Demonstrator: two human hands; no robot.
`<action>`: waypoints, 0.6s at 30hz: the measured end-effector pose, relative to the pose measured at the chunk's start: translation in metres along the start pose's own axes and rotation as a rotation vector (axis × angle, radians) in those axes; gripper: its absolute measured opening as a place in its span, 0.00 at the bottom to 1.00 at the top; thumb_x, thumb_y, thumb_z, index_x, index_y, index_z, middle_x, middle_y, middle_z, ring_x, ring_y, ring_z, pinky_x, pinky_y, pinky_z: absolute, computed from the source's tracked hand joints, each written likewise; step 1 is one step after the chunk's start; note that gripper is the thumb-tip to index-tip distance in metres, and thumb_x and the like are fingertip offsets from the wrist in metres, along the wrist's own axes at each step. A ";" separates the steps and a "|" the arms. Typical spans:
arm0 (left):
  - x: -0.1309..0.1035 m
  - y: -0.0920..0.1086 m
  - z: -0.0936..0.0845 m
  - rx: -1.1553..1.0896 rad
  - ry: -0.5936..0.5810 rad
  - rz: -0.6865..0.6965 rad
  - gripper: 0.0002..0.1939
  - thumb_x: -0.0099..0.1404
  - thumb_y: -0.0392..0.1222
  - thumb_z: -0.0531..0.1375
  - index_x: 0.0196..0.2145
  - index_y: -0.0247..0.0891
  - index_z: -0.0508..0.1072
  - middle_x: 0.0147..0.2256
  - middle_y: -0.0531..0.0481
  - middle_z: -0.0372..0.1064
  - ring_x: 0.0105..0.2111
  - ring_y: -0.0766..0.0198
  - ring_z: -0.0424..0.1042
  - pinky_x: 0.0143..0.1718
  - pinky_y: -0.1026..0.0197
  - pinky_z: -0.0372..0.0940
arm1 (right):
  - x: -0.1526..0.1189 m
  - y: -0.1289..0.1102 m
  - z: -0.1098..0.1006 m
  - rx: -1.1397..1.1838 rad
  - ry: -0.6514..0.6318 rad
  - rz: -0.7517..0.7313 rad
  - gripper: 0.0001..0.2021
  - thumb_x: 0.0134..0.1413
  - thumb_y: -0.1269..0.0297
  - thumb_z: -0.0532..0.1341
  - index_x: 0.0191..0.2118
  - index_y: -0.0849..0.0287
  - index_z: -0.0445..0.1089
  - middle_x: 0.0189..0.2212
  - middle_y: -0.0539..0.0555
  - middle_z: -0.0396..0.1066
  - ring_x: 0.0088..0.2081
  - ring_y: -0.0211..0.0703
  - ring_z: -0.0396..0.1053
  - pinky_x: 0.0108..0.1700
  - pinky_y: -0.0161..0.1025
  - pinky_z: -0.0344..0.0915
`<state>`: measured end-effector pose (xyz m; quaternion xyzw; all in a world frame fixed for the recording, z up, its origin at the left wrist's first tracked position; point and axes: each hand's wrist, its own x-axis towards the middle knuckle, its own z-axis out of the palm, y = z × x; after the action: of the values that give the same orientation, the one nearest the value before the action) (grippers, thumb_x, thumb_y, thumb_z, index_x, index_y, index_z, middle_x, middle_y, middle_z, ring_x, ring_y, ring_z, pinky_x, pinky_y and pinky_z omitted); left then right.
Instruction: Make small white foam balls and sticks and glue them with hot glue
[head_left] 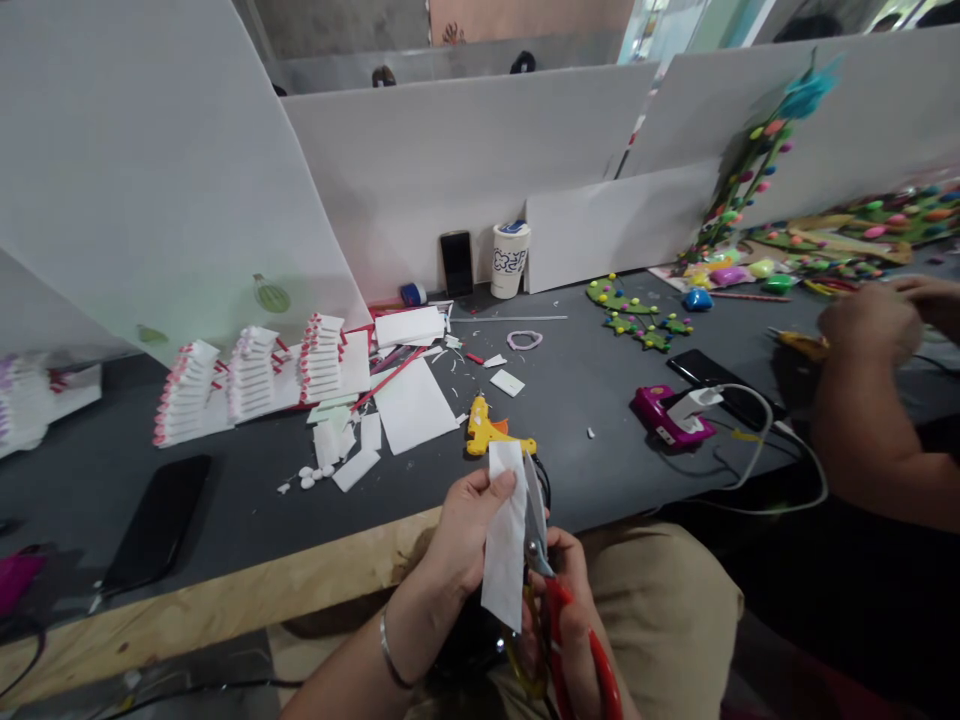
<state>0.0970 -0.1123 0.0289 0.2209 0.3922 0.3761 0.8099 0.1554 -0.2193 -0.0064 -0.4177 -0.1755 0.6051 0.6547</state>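
Note:
A white paper strip (pixel 505 560) is pinched upright in my left hand (pixel 471 520), the thumb on its face. My right hand (pixel 574 600) grips scissors with red handles (pixel 559 625); their grey blades point up, close beside the strip's right edge. Something yellow shows below the strip near my right fingers, too hidden to name. Just beyond the strip, a yellow glue gun (pixel 487 430) lies on the grey table (pixel 577 470). White paper pieces (pixel 416 405) and small scraps lie to its left.
Rows of white sticks with red tips (pixel 187 395) stand left. A black phone (pixel 161 520), a paper cup (pixel 510 262), a purple power adapter (pixel 673 417) and green decorations (pixel 637 315) are on the table. Another person's arm (pixel 862 400) is at right.

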 end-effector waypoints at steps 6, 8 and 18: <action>0.000 0.001 0.000 0.026 0.027 0.006 0.23 0.42 0.50 0.73 0.30 0.30 0.75 0.22 0.46 0.74 0.20 0.60 0.73 0.21 0.62 0.69 | 0.001 0.006 -0.002 0.036 -0.020 0.020 0.33 0.41 0.30 0.58 0.45 0.48 0.49 0.15 0.37 0.57 0.12 0.28 0.49 0.14 0.24 0.51; -0.001 0.001 0.000 0.029 0.020 0.010 0.22 0.43 0.50 0.73 0.29 0.30 0.75 0.22 0.45 0.74 0.19 0.61 0.73 0.21 0.62 0.69 | 0.002 0.008 -0.002 0.039 -0.015 0.007 0.34 0.40 0.30 0.58 0.45 0.47 0.49 0.16 0.38 0.57 0.12 0.28 0.49 0.13 0.24 0.50; -0.001 -0.002 -0.008 0.072 0.025 -0.015 0.21 0.42 0.48 0.74 0.29 0.29 0.76 0.23 0.47 0.73 0.19 0.68 0.69 0.24 0.66 0.65 | 0.001 -0.004 -0.001 -0.026 -0.032 0.023 0.35 0.39 0.29 0.58 0.46 0.47 0.49 0.15 0.37 0.59 0.12 0.27 0.50 0.14 0.24 0.51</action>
<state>0.0915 -0.1142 0.0234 0.2420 0.4174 0.3583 0.7993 0.1588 -0.2184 -0.0040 -0.4184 -0.1891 0.6170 0.6391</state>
